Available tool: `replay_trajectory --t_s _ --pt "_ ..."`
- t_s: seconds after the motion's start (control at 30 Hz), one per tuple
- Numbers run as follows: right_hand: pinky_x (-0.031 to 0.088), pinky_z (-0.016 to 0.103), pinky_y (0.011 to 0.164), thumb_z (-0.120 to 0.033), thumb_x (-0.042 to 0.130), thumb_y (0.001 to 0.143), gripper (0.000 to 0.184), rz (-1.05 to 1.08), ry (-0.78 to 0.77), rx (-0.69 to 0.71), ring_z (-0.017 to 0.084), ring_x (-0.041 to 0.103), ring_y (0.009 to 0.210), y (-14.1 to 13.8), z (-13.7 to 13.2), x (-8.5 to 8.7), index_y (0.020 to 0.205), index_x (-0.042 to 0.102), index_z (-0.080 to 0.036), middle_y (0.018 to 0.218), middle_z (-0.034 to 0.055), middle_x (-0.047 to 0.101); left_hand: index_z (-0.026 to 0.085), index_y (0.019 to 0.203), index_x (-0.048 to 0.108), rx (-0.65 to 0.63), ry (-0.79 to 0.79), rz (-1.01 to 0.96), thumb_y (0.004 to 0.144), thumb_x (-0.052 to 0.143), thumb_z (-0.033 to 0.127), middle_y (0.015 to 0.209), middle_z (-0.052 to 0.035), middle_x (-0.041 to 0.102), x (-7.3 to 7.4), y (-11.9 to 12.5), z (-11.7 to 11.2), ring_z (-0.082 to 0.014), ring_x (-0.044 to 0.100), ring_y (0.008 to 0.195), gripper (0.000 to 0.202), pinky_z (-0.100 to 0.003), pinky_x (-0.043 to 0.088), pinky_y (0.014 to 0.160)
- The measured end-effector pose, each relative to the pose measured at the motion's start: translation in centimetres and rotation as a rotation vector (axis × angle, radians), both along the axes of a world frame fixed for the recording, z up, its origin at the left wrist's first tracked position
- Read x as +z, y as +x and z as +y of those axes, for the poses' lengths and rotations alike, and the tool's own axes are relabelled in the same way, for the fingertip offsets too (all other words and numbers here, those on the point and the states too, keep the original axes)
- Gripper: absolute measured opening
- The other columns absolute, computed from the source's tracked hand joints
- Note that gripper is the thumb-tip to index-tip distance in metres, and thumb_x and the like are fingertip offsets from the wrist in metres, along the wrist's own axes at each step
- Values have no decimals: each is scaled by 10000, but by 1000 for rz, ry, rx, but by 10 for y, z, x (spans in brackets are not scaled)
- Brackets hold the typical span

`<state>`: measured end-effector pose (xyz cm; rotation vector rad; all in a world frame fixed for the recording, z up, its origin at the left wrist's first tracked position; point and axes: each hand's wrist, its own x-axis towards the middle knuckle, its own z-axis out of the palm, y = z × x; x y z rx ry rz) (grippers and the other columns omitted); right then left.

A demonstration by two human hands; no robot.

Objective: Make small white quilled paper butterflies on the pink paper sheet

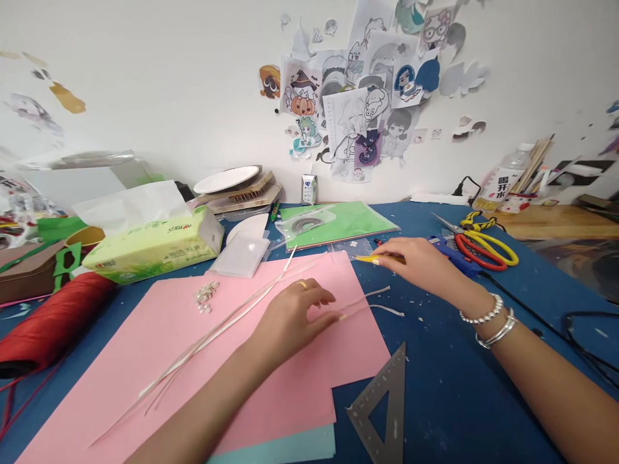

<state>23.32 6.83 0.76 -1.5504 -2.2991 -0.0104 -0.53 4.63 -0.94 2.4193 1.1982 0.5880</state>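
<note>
My left hand (287, 319) hovers over or rests on pink paper sheets (145, 335), its thumb and forefinger apart and holding nothing that I can see. Thin white strips (227, 320) lie diagonally across the paper, and two strip ends (380, 294) show beyond my left fingertips. Further right, my right hand (420, 265) is closed around a slim yellow tool (366, 258) that points left; my fingers hide much of it, so its exact kind is unclear. Near that tool lies a small clear plastic bag (345, 249). A cluster of small pearly beads (206, 295) sits on the pink paper.
A metal set square (399, 390) lies at the front. Scissors (483, 248) and a blue tool (452, 253) with a black cord are on the right. A red thread spool (58, 322) and tissue pack (159, 248) stand left. Green sheets (358, 222) lie behind.
</note>
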Motion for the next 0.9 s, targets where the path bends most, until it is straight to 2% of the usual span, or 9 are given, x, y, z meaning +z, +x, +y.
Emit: replay_trajectory --t_s 0.1,0.23,0.37,0.47,0.57,0.67,0.8,0.9 --pt "419 253 656 -216 461 813 177 -24 -55 121 155 572 777 -12 -4 -4 866 630 -212 847 4 644 177 864 617 -35 -29 54 719 575 266 847 -59 591 -8 7 -4 -187 539 761 175 -292 437 651" --pt "418 282 690 -153 415 825 231 -30 -91 201 173 555 826 -21 -6 -11 930 615 -201 869 25 630 166 812 626 -27 -51 64 751 483 138 816 -64 592 -13 8 -2 -181 543 740 158 -284 433 635" --pt "422 317 703 -148 421 815 236 10 -103 209 200 555 828 -21 -3 -17 935 622 -183 875 53 631 177 803 633 -34 -92 51 745 474 123 803 -43 606 -4 4 -1 -145 550 688 178 -245 437 616" --pt "420 354 726 -166 433 809 233 86 -105 180 229 559 857 -17 -1 -16 938 626 -175 909 70 640 196 811 636 -38 -205 -31 752 489 166 791 -16 610 8 1 -1 -121 546 667 161 -211 436 602" --pt "419 385 747 -244 442 819 230 217 -99 137 250 563 879 -11 -2 -6 937 626 -171 951 82 638 207 787 643 -16 -353 -137 753 505 225 789 -7 608 16 -1 -1 -125 538 676 143 -216 428 614" --pt "458 333 705 -357 383 854 309 391 -122 145 208 594 817 -4 -4 7 916 620 -167 886 76 651 210 782 642 -13 -448 -215 741 524 250 804 0 604 20 -4 2 -126 537 693 131 -226 419 653" --pt "484 286 699 -475 196 881 529 607 -177 225 160 615 752 5 -4 16 898 603 -137 812 91 651 197 768 629 15 -575 -319 716 560 285 806 -5 596 17 -10 8 -140 531 723 124 -229 400 641" --pt "475 303 736 -633 197 795 649 672 -221 311 178 606 798 9 -2 15 913 611 -148 861 99 644 186 775 616 67 -633 -385 705 577 317 761 -6 579 13 -14 13 -135 505 676 154 -222 366 569"
